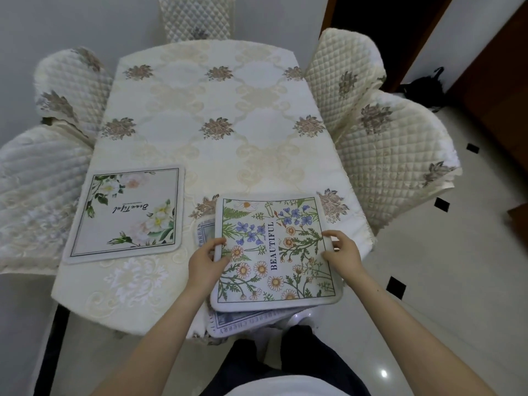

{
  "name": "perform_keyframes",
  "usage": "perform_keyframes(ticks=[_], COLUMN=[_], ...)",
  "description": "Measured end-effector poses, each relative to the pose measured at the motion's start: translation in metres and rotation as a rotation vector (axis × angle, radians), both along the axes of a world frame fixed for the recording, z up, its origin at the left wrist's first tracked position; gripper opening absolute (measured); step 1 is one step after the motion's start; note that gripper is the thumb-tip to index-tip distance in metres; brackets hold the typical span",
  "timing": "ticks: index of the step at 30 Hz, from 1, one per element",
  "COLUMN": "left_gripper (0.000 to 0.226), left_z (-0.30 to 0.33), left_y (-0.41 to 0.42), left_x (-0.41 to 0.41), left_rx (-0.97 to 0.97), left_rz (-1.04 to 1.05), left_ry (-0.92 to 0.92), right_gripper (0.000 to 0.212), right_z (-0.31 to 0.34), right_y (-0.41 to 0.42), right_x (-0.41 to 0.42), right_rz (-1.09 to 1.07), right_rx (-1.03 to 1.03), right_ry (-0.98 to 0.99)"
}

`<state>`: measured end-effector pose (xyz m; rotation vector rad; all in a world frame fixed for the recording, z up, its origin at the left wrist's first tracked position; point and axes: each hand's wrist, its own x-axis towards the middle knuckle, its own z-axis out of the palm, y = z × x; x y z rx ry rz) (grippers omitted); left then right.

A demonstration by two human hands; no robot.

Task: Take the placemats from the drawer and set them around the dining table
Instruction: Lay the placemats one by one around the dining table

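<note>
We find one white-rose placemat (125, 214) laid flat at the near left of the bench (217, 115), a quilted cream cloth over it. The left hand (204, 262) and right hand (344, 254) each pinch an edge of the wildflower placemat (274, 250), soft-edged with rounded corners, atop a remaining stack (243, 324) at the near right edge. We judge most settings outstanding.

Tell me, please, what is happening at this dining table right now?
A person is laying out placemats. Both hands, left and right, grip the sides of the daisy-print placemat atop a small stack at the near table edge. One white-flower placemat already lies flat on the tablecloth.
</note>
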<state>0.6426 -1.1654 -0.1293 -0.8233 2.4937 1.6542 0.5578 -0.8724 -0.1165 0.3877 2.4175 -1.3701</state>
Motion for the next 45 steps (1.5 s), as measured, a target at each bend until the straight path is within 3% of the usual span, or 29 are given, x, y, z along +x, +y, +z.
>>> perform_keyframes(ticks=[7,19,34,45], left_gripper=[0.038,0.036,0.036,0.039], left_z=[0.005,0.010,-0.023,-0.051], left_y=[0.056,0.139,0.066,0.046], left_x=[-0.054,-0.161,-0.296,-0.325], left_rx=[0.006,-0.063,-0.155,-0.142], left_rz=[0.014,0.109,0.084,0.088], left_ry=[0.028,0.016,0.022,0.016], right_gripper=[0.047,0.048,0.044,0.045], right_z=[0.005,0.006,-0.028,-0.050], right_y=[0.050,0.119,0.047,0.019], right_x=[-0.050,-0.182,-0.309,-0.345], right_rz=[-0.053,0.092,-0.002,-0.016], right_rx=[-0.055,-0.170,-0.134,-0.066], right_ry=[0.032,0.052,0.046,0.024])
